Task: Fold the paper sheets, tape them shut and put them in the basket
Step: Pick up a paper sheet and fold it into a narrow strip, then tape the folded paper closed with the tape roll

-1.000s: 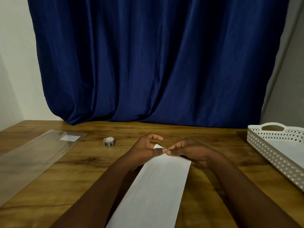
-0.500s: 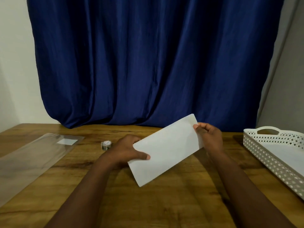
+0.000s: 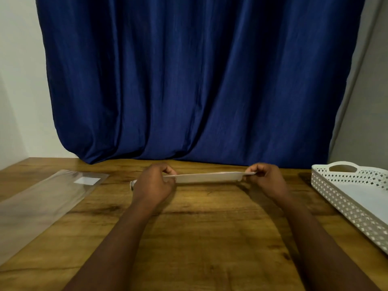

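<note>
from my feed i see the folded paper held edge-on and nearly level above the table, left hand pinching its left end and right hand pinching its right end, fingers closed on the paper at both ends. white basket sits at the table's right edge, well apart from the paper; clear plastic sleeve lies flat on the left, and a small roll of tape peeks out just behind the left hand, blue curtain behind.
</note>
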Motion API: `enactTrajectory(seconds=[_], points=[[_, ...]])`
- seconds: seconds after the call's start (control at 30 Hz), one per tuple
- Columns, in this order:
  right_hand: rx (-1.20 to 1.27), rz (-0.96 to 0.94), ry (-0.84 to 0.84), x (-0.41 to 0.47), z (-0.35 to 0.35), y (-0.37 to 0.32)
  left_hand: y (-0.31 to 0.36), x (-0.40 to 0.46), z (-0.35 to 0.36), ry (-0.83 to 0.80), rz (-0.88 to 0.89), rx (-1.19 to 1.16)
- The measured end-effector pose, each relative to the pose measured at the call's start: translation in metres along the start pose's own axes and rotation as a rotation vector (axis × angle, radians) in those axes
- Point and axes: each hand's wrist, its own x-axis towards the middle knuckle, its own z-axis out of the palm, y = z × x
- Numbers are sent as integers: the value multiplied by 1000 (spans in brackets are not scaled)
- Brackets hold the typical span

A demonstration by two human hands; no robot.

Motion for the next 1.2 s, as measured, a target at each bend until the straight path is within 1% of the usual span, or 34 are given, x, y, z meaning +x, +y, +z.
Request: enactTrajectory(seconds=[0.07,0.1,0.27,0.37,0.4,0.47,0.53,0.6,0.67,0.73,0.83,0.9,0.97,1.07,1.1,1.2], points=[[-220,45,-93,0,0,11,-5,-1,1,-99,-31,52],[-278,71,-125,-1,0,15,-8,-2,2,-139,-36,85],[-380,120,-233,-2,-5,22,-15,-4,2,-304,-39,244],[-402,144,-268,0,-7,24,-20,1,-4,-359,-43,349],[-409,148,-270,0,-6,25,-23,4,-6,-348,-49,370],[-427,151,-264,1,-6,26,-27,10,-9,-266,-73,389],[-424,181,-248,2,-6,28,-31,13,-13,-134,-128,357],[-415,220,-242,2,-6,27,-40,14,-15,-56,-205,293],[-412,241,-253,0,-7,25,-52,14,-15,-52,-311,249],[-368,267,-259,0,-8,23,-59,14,-13,-94,-376,241],[-281,358,-235,0,-6,20,-66,13,-8,-148,-386,286],[-251,391,-221,0,-4,18,-68,12,-7,-104,-362,295],[-219,384,-207,-1,-2,17,-71,13,-8,-24,-331,236],[-176,378,-247,-3,0,17,-74,14,-8,32,-313,154],[-158,384,-266,-4,1,15,-73,14,-7,51,-308,91],[-114,391,-316,-6,11,8,-57,12,-2,103,-250,-264]])
